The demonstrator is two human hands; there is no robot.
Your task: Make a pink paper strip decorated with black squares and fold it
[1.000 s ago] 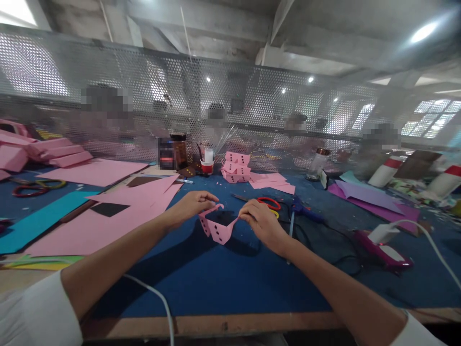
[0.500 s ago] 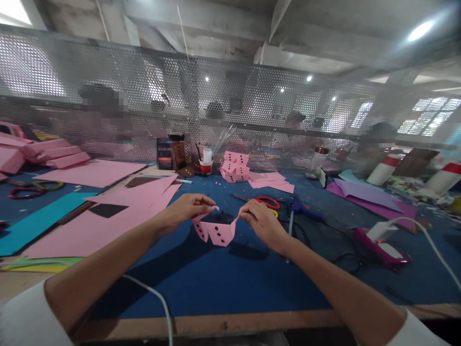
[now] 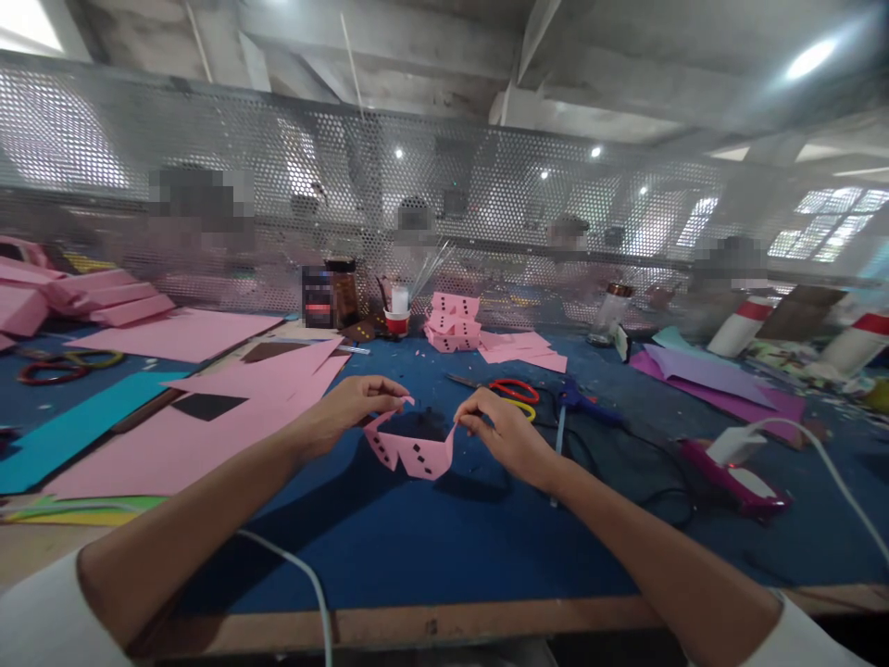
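Between my hands hangs a folded pink paper strip with black diamond-shaped marks, bent into a cup-like curve above the blue table surface. My left hand pinches its left end, where a small curled tip sticks out past the fingers. At the other end, my right hand grips the strip between thumb and fingers. Beyond my hands sits a stack of similar marked pink paper pieces, beside loose pink paper pieces. Scissors with red and yellow handles lie just behind my right hand.
A blue glue gun and a magenta device with a white plug lie at right, with cables. Pink sheets and a teal sheet cover the left. Jars and a perforated metal screen stand behind; people are beyond it.
Both hands have shifted slightly left with the pink strip. The strip looks spread a little wider and its marked face has turned slightly.
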